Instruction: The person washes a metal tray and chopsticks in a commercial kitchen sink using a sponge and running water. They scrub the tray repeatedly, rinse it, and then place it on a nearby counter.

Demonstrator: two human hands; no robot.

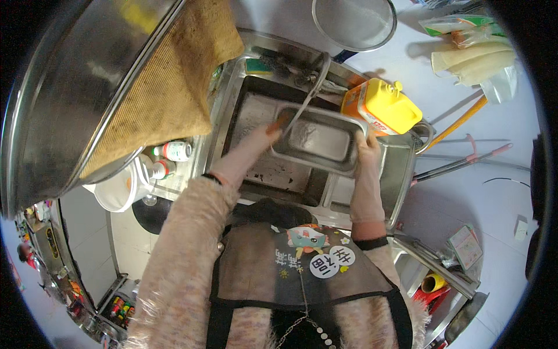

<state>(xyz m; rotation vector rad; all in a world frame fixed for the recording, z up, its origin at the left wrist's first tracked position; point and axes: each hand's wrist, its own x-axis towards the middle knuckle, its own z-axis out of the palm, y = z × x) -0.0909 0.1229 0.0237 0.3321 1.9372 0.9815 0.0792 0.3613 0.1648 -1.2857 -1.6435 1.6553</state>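
A rectangular stainless steel pan (320,139) is held above the right part of a metal sink (283,174), tilted a little. My right hand (368,141) grips its right rim, thumb over the edge. My left hand (275,126) is at the pan's left end; it is blurred, partly behind the faucet spout, and whether its fingers close on anything cannot be told. The curved faucet spout (309,94) reaches down over the pan's left side. Some liquid glints in the pan. Both hands seem to wear thin translucent gloves. Dark bits lie on the sink bottom.
A yellow jug (388,107) stands at the sink's back right. Behind the sink hangs a round mesh strainer (355,22). On the left are a brown cloth (174,83) over a large metal vessel, small bottles (176,151) and a white bucket (117,189). A green scouring pad (258,66) lies at the back.
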